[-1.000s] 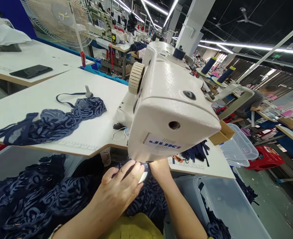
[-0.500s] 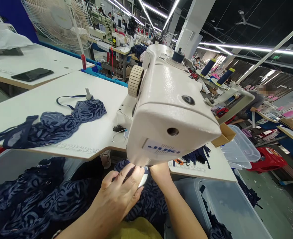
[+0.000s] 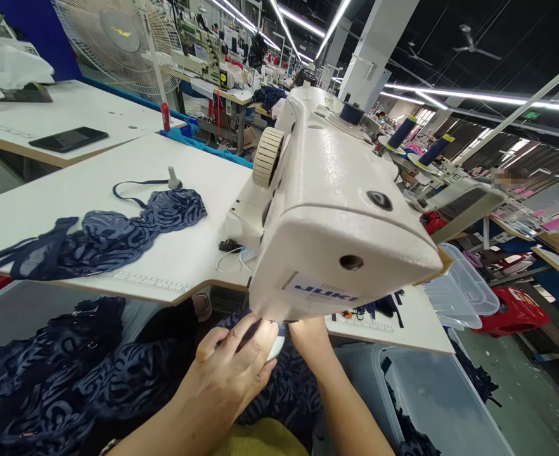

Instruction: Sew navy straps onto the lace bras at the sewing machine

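Observation:
Beneath the head of a white sewing machine (image 3: 317,221) marked JUKI, my left hand (image 3: 236,361) is closed with bent fingers on a navy patterned bra (image 3: 229,318), of which only bits show. A white rounded part (image 3: 276,347) sits by its fingertips; I cannot make out what it belongs to. My right hand (image 3: 310,339) reaches in from the other side, its fingers hidden behind the machine head. More navy patterned fabric (image 3: 284,389) hangs below both hands, over my lap. Another navy bra (image 3: 118,234) lies on the table to the left.
Navy bras fill the bin at lower left (image 3: 70,373). A clear plastic bin (image 3: 431,392) with dark pieces stands at lower right. Orange-handled snips (image 3: 345,315) and navy straps (image 3: 384,309) lie right of the machine. A phone (image 3: 69,139) and a fan (image 3: 118,38) are farther left.
My view has shifted slightly, so the machine head appears a little farther right. Both hands stay at nearly the same place under it.

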A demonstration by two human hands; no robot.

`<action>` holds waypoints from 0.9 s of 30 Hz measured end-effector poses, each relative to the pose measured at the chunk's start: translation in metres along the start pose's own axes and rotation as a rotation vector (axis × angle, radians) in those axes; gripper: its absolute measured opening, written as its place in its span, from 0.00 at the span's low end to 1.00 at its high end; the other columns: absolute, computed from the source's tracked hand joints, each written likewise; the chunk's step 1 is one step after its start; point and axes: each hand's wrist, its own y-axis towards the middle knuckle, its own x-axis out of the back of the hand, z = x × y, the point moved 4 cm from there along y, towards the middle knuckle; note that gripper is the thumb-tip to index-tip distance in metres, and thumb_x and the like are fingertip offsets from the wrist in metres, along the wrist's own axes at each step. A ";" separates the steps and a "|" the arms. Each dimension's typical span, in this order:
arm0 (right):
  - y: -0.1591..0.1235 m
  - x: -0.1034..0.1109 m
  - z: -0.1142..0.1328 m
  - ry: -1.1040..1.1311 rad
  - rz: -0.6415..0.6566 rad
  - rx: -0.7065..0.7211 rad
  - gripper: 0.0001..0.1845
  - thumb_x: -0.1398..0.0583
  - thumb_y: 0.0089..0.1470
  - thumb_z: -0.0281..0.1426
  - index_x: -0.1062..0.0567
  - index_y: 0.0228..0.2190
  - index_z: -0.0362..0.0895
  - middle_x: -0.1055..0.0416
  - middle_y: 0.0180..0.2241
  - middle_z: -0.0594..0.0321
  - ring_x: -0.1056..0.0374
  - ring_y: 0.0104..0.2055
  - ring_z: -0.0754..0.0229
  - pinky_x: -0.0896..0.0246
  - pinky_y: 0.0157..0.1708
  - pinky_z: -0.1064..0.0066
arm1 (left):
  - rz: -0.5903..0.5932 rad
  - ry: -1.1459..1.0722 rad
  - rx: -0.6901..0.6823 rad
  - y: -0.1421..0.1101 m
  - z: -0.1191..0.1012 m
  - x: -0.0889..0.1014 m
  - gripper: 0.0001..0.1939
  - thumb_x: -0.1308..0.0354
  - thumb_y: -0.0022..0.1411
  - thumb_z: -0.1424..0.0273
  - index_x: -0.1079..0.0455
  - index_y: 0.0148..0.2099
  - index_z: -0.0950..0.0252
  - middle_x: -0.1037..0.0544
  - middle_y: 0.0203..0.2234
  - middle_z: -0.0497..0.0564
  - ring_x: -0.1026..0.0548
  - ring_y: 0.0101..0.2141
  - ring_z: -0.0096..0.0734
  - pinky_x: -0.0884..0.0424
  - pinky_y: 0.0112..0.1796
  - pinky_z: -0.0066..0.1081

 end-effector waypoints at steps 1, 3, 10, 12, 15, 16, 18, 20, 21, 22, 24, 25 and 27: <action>0.000 0.000 0.000 -0.014 0.005 0.005 0.15 0.45 0.52 0.24 0.22 0.38 0.46 0.22 0.37 0.59 0.32 0.51 0.53 0.41 0.56 0.62 | 0.011 0.005 0.003 0.001 0.000 0.001 0.13 0.52 0.68 0.70 0.29 0.50 0.59 0.20 0.45 0.45 0.26 0.47 0.38 0.42 0.41 0.38; 0.001 0.000 0.001 -0.044 0.017 0.037 0.15 0.46 0.53 0.25 0.21 0.37 0.47 0.22 0.37 0.59 0.32 0.51 0.52 0.42 0.57 0.61 | 0.011 0.016 0.012 0.001 0.000 0.004 0.13 0.51 0.68 0.69 0.28 0.49 0.60 0.20 0.45 0.46 0.26 0.47 0.38 0.42 0.41 0.38; 0.002 -0.002 0.003 -0.076 -0.008 0.087 0.14 0.46 0.53 0.26 0.21 0.37 0.47 0.22 0.37 0.58 0.31 0.50 0.51 0.41 0.56 0.59 | 0.013 0.014 0.050 0.000 0.002 0.005 0.13 0.51 0.68 0.67 0.28 0.50 0.62 0.20 0.45 0.49 0.26 0.47 0.40 0.41 0.43 0.39; 0.002 -0.002 0.003 -0.061 -0.021 0.066 0.15 0.46 0.53 0.25 0.22 0.37 0.46 0.22 0.38 0.58 0.32 0.51 0.51 0.42 0.57 0.59 | 0.004 0.000 0.059 -0.001 0.003 0.004 0.14 0.51 0.68 0.67 0.29 0.50 0.62 0.20 0.45 0.49 0.26 0.47 0.40 0.42 0.44 0.39; 0.002 -0.003 0.003 -0.049 0.009 0.045 0.15 0.47 0.54 0.27 0.22 0.39 0.45 0.22 0.40 0.57 0.32 0.52 0.51 0.43 0.58 0.60 | 0.011 -0.017 0.074 -0.001 0.002 0.003 0.13 0.49 0.67 0.67 0.29 0.51 0.61 0.20 0.45 0.48 0.27 0.48 0.39 0.42 0.45 0.38; 0.002 -0.002 0.003 -0.043 0.014 0.032 0.15 0.46 0.54 0.28 0.22 0.39 0.44 0.22 0.40 0.57 0.32 0.52 0.52 0.43 0.58 0.60 | 0.018 -0.022 0.079 -0.001 0.002 0.002 0.14 0.49 0.67 0.67 0.29 0.51 0.61 0.20 0.45 0.47 0.27 0.48 0.39 0.42 0.46 0.38; 0.002 -0.001 0.003 -0.021 0.008 -0.006 0.15 0.45 0.54 0.29 0.21 0.39 0.44 0.22 0.40 0.57 0.32 0.52 0.51 0.43 0.58 0.61 | 0.024 -0.029 0.082 -0.001 0.001 0.001 0.14 0.49 0.67 0.67 0.29 0.52 0.61 0.21 0.46 0.47 0.27 0.49 0.39 0.42 0.46 0.39; 0.001 -0.001 0.002 0.009 -0.001 -0.048 0.15 0.45 0.53 0.29 0.21 0.39 0.44 0.21 0.39 0.57 0.32 0.51 0.51 0.42 0.57 0.60 | 0.024 -0.033 0.083 0.000 0.000 0.000 0.14 0.49 0.67 0.67 0.29 0.51 0.61 0.20 0.46 0.46 0.27 0.48 0.39 0.42 0.46 0.39; 0.000 -0.001 0.001 0.022 -0.004 -0.062 0.14 0.44 0.53 0.29 0.21 0.39 0.44 0.21 0.39 0.57 0.31 0.51 0.51 0.42 0.57 0.60 | 0.023 -0.036 0.081 -0.001 -0.001 0.000 0.13 0.49 0.67 0.68 0.29 0.51 0.61 0.20 0.45 0.46 0.27 0.48 0.39 0.42 0.46 0.39; 0.000 -0.001 0.001 0.031 -0.009 -0.069 0.14 0.44 0.53 0.29 0.21 0.39 0.44 0.21 0.38 0.57 0.31 0.50 0.51 0.41 0.56 0.60 | 0.021 -0.041 0.074 -0.001 -0.002 -0.001 0.13 0.50 0.67 0.68 0.29 0.50 0.61 0.20 0.45 0.46 0.27 0.48 0.39 0.42 0.46 0.40; -0.001 -0.002 -0.001 0.051 -0.021 -0.074 0.14 0.44 0.53 0.29 0.21 0.39 0.44 0.21 0.37 0.57 0.30 0.49 0.51 0.39 0.54 0.61 | 0.025 -0.050 0.061 -0.001 -0.002 -0.001 0.12 0.50 0.67 0.68 0.28 0.49 0.61 0.20 0.44 0.45 0.28 0.48 0.40 0.43 0.46 0.40; 0.000 -0.002 -0.002 0.062 -0.026 -0.073 0.14 0.44 0.53 0.29 0.21 0.39 0.44 0.21 0.36 0.57 0.30 0.48 0.52 0.38 0.53 0.62 | 0.025 -0.053 0.055 -0.001 -0.002 -0.001 0.12 0.50 0.67 0.68 0.28 0.49 0.61 0.20 0.44 0.45 0.28 0.48 0.40 0.43 0.46 0.40; 0.001 -0.003 -0.004 0.082 -0.027 -0.078 0.15 0.44 0.52 0.29 0.21 0.39 0.44 0.22 0.35 0.58 0.29 0.46 0.53 0.37 0.51 0.62 | 0.031 -0.055 0.047 -0.002 -0.002 -0.001 0.12 0.49 0.67 0.67 0.28 0.50 0.61 0.20 0.45 0.45 0.28 0.48 0.40 0.43 0.46 0.40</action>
